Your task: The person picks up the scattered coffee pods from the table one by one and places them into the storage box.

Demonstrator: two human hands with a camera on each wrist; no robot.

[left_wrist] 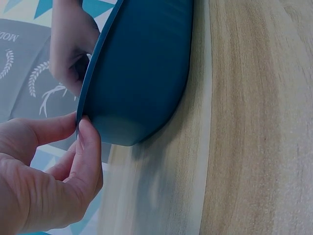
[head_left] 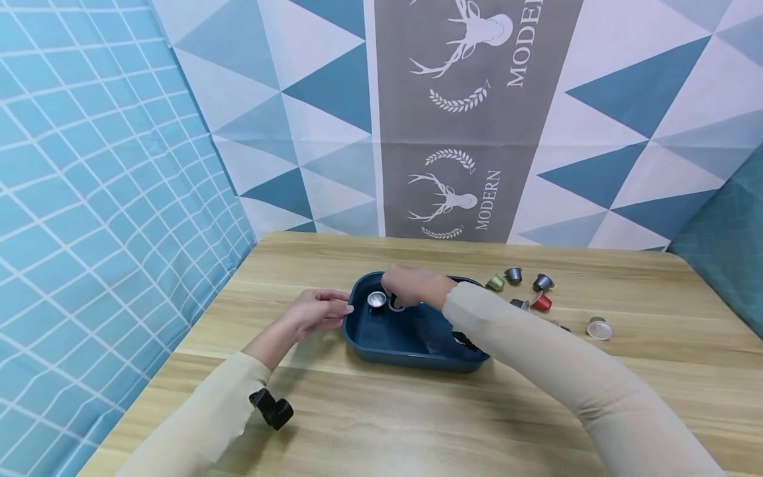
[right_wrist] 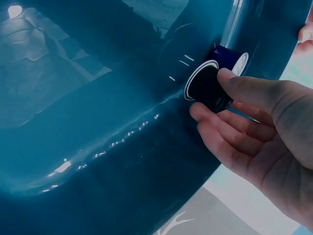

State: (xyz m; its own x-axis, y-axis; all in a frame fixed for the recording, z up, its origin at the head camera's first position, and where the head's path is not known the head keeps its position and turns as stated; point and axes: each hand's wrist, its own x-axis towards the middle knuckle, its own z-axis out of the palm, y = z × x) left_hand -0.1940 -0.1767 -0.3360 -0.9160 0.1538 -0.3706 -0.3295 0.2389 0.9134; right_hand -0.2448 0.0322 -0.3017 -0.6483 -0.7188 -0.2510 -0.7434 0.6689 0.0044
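Note:
A dark blue oblong tray [head_left: 411, 361] stands on the wooden table. My left hand [head_left: 316, 310] pinches its left rim between thumb and fingers, as the left wrist view shows up close. Inside the tray, my right hand [head_left: 417, 285] holds a black coffee capsule [right_wrist: 204, 90] between thumb and fingertips, its pale-edged rim turned away from the palm. Right beside it, near the tray's end, lies a dark blue coffee capsule [right_wrist: 227, 58]; in the head view its silver lid [head_left: 377, 299] faces up. My right sleeve covers part of the tray's right side.
To the tray's right lie several loose capsules, among them a green one [head_left: 495, 283], a red one [head_left: 541, 303], dark grey ones [head_left: 543, 283] and one with its pale lid showing [head_left: 599, 328]. My right forearm partly hides some. A patterned cloth [head_left: 334, 165] hangs behind the table.

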